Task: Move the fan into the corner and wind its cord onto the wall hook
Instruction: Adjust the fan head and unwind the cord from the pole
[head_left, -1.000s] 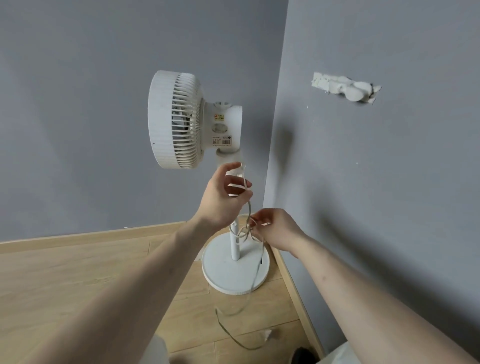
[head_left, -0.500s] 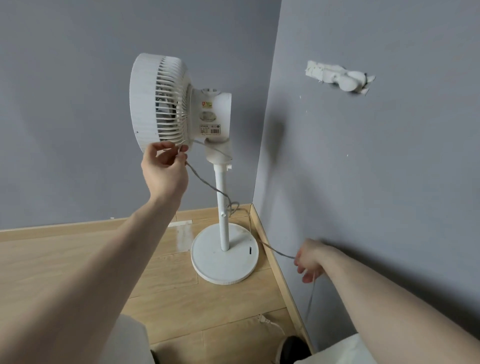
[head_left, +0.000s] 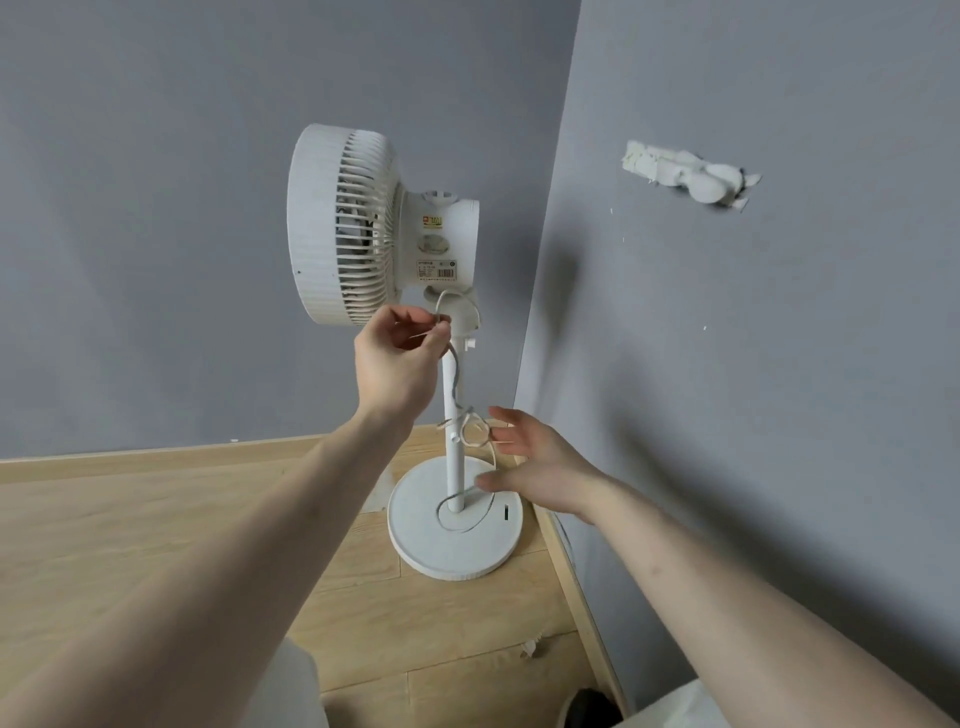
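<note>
Where grey walls (head_left: 208, 208) meet, wood floor (head_left: 130, 519).

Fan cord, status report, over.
Left hand pinches cord by fan neck; right hand open beside pole. Cord loops on base, none on wall hook.

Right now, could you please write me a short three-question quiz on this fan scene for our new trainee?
1. True or false: the cord is already wound on the wall hook.
2. Which hand pinches the cord just below the fan head? A) left hand B) right hand
3. Fill in: slack cord lies looped on the fan's round ____.

Key: 1 false; 2 A; 3 base.
</note>
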